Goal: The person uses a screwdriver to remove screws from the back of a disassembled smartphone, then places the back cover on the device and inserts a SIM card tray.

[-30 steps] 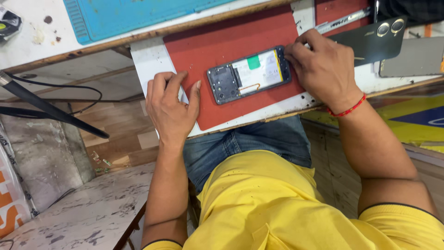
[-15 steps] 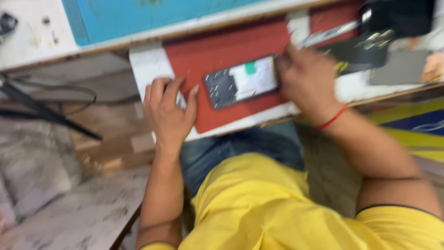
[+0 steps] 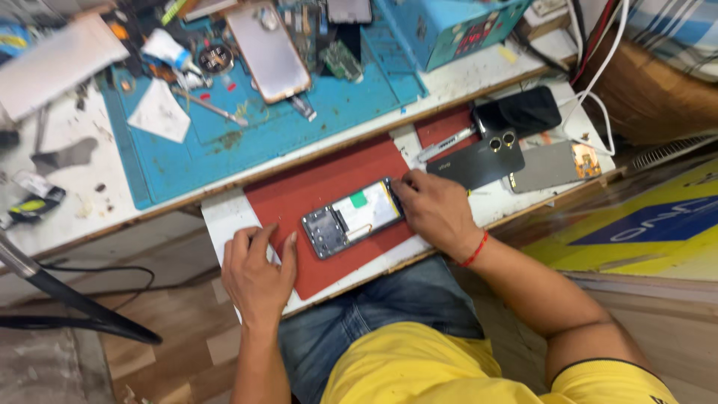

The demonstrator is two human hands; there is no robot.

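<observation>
With the opened phone lying back-off on the red mat, its insides bare, we judge reassembly still ahead: our right hand pinches its end, our left hand rests open beside it.

Thing: an opened phone with its back cover off.
Shape: a flat, long rectangle with rounded corners.
Inside: one end is dark grey with small parts and a camera spot; the other part is pale, with a small green patch and a thin orange loop.
Pose: lying flat, insides facing up, turned at a slant.
Place: on the red mat, near the front edge of the table.
Touch: the right hand has fingertips on the pale end; the left hand lies on the mat just beside the dark end.
</observation>
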